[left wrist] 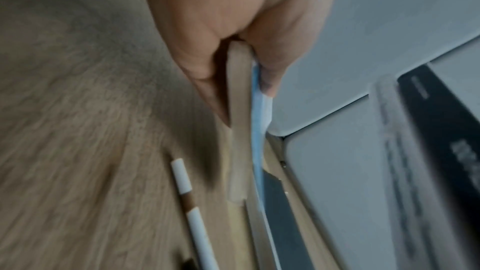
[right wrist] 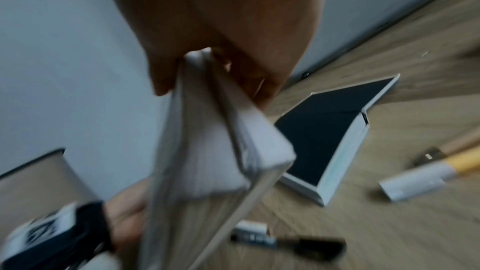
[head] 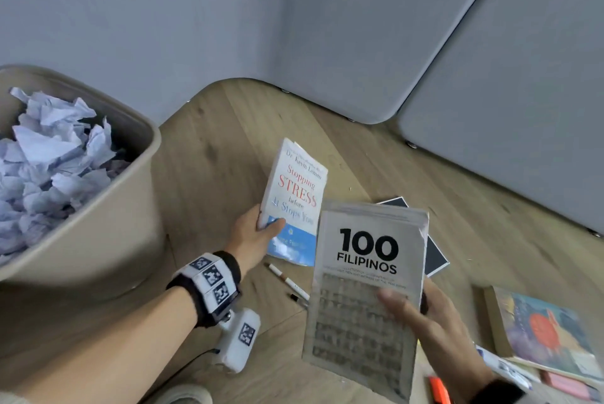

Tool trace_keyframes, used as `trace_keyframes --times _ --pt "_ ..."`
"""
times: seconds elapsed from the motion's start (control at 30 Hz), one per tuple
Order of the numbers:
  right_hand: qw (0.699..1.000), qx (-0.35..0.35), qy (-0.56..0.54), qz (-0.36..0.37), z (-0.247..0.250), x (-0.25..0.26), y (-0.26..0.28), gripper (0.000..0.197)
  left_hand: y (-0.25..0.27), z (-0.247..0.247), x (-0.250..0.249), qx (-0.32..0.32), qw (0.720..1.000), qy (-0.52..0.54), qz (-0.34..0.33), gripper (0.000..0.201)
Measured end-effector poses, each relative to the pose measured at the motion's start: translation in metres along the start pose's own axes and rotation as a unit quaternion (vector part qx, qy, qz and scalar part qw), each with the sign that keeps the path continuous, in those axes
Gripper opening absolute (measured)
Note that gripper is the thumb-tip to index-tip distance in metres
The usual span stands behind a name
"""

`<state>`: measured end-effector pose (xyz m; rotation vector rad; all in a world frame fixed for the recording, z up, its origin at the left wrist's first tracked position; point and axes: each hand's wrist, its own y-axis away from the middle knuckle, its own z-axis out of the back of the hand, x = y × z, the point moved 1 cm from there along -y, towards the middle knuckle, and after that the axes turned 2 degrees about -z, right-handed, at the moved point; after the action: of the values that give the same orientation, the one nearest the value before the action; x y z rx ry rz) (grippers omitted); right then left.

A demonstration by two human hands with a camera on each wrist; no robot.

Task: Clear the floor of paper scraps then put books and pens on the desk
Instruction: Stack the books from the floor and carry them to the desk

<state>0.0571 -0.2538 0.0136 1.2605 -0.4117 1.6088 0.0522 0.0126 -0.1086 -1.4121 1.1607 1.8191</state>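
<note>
My left hand grips the near left edge of a white and blue book titled "Stopping Stress", thumb on the cover, lifting it off the wooden floor. In the left wrist view the same book shows edge-on between thumb and fingers. My right hand holds a grey book "100 Filipinos" above the floor, thumb across its cover; the right wrist view shows its page block pinched in the hand. A white and brown pen and a black pen lie on the floor between the books.
A beige bin full of crumpled paper stands at the left. A black book lies under the grey one. A colourful book, an orange marker and a pink item lie at the right. Grey panels stand behind.
</note>
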Motion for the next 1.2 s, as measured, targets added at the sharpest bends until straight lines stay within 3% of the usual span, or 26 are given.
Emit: trace_keyframes --times 0.1,0.17,0.3,0.37,0.43,0.5,0.57,0.67,0.73,0.8,0.83,0.97,1.2 --pt "0.986 0.047 -0.156 -0.023 0.006 0.019 -0.011 0.027 0.033 0.001 -0.026 0.071 0.995 0.072 -0.027 0.029" --pt "0.972 0.056 -0.223 -0.052 0.005 0.023 -0.021 0.028 0.051 0.003 -0.041 0.117 0.986 0.108 -0.038 0.047" --pt "0.939 0.051 -0.318 -0.119 -0.009 0.014 -0.032 0.051 0.064 -0.005 -0.057 0.244 0.964 0.088 -0.062 0.095" --pt "0.931 0.034 -0.339 -0.132 -0.020 0.008 -0.033 0.058 0.064 -0.001 -0.055 0.267 0.960 0.075 -0.044 0.091" --pt "0.941 -0.019 -0.314 -0.123 -0.029 0.001 -0.034 0.064 0.062 0.007 -0.053 0.285 0.957 0.058 -0.017 0.072" --pt "0.955 -0.050 -0.279 -0.084 -0.037 0.002 -0.037 0.067 0.059 0.017 -0.050 0.275 0.960 0.049 0.000 0.068" --pt "0.964 -0.030 -0.263 -0.038 -0.050 0.004 -0.040 0.071 0.055 0.025 -0.046 0.226 0.973 0.045 -0.006 0.083" --pt "0.981 0.003 -0.192 0.040 -0.076 0.012 -0.044 0.054 0.059 0.036 -0.040 0.142 0.988 0.052 -0.042 0.094" --pt "0.982 0.029 -0.159 0.097 -0.094 0.016 -0.045 0.044 0.067 0.051 -0.038 0.091 0.993 0.035 -0.070 0.075" --pt "0.979 0.062 -0.131 0.142 -0.110 0.021 -0.045 0.047 0.078 0.067 -0.036 0.059 0.993 0.006 -0.098 0.052" --pt "0.978 0.078 -0.114 0.157 -0.117 0.022 -0.046 0.049 0.081 0.075 -0.033 0.047 0.993 -0.001 -0.107 0.050" --pt "0.978 0.131 -0.091 0.133 -0.133 0.016 -0.057 0.051 0.080 0.095 -0.009 -0.002 0.995 0.000 -0.100 0.079" --pt "0.978 0.148 -0.098 0.112 -0.139 0.006 -0.075 0.065 0.069 0.088 0.001 0.059 0.997 0.005 -0.058 0.075"
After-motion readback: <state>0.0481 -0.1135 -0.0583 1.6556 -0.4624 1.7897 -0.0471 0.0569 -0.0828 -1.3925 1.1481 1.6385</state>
